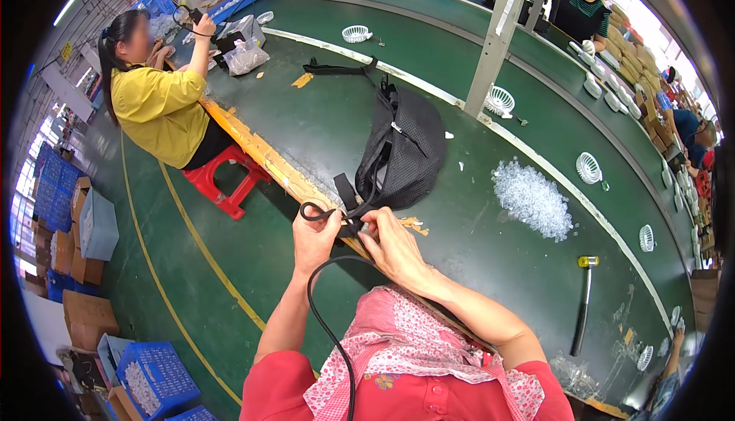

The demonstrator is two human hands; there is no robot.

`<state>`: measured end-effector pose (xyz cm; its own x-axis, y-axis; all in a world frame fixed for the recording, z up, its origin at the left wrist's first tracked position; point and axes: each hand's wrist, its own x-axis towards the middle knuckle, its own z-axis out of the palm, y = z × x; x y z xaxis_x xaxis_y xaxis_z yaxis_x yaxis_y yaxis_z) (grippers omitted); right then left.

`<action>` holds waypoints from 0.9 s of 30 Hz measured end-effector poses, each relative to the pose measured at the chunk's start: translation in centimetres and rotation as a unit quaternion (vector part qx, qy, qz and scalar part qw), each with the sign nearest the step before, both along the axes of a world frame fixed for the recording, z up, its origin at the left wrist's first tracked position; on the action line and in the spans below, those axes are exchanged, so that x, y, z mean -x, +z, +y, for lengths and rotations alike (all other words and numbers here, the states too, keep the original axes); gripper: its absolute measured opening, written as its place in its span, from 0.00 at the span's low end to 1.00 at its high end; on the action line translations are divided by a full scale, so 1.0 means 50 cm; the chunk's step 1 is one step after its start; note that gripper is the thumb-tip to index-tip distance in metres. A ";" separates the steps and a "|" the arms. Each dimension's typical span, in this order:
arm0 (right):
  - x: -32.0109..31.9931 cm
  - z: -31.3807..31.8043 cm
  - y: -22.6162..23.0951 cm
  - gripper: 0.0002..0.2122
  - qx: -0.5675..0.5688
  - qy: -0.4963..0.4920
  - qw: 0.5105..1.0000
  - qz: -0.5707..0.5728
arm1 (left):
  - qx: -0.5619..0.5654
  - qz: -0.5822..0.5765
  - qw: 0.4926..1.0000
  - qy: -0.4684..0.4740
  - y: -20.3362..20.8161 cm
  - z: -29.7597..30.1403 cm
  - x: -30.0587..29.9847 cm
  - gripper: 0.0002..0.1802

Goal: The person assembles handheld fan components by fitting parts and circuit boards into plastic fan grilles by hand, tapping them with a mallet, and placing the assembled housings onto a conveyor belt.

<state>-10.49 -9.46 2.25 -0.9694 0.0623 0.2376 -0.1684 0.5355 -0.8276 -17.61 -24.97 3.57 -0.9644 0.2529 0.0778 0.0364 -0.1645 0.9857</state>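
At the near edge of the green table, my left hand (314, 243) is closed, its fingers pinching a looped black cord (308, 208). Right beside it, the fingers of my right hand (394, 246) close on a small black piece (351, 229); its exact kind is partly hidden by my fingers. A black cable (312, 291) arcs from between my hands down past my chest to the lower edge. Just beyond my hands lies a black mesh bag (409, 145), partly open, with its strap (337, 69) stretched toward the far left.
To the right are a pile of small clear plastic pieces (534, 199) and a yellow-headed hammer (586, 291). A metal post (499, 38) rises behind the bag. White round fan grilles (589, 168) sit along the conveyor. A person in yellow (157, 103) sits at the left by a red stool (226, 180).
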 end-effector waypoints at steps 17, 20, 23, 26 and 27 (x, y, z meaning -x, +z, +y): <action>0.130 0.096 0.092 0.11 0.074 0.264 0.962 -0.007 | 0.099 0.081 0.991 -0.031 0.053 0.004 -0.001 0.10; 0.135 0.079 0.096 0.07 -0.071 0.190 0.962 0.180 | 0.051 0.052 0.997 0.000 0.060 0.010 -0.004 0.12; 0.125 0.060 0.090 0.08 -0.120 0.098 0.948 0.279 | 0.041 0.042 0.998 0.004 0.049 -0.001 0.002 0.12; 0.097 0.051 0.087 0.09 -0.071 0.087 0.962 0.249 | 0.044 0.092 0.994 0.043 0.042 0.008 0.017 0.10; 0.088 0.044 0.084 0.09 -0.056 0.100 0.963 0.245 | 0.037 0.120 0.990 0.058 0.039 0.011 0.027 0.10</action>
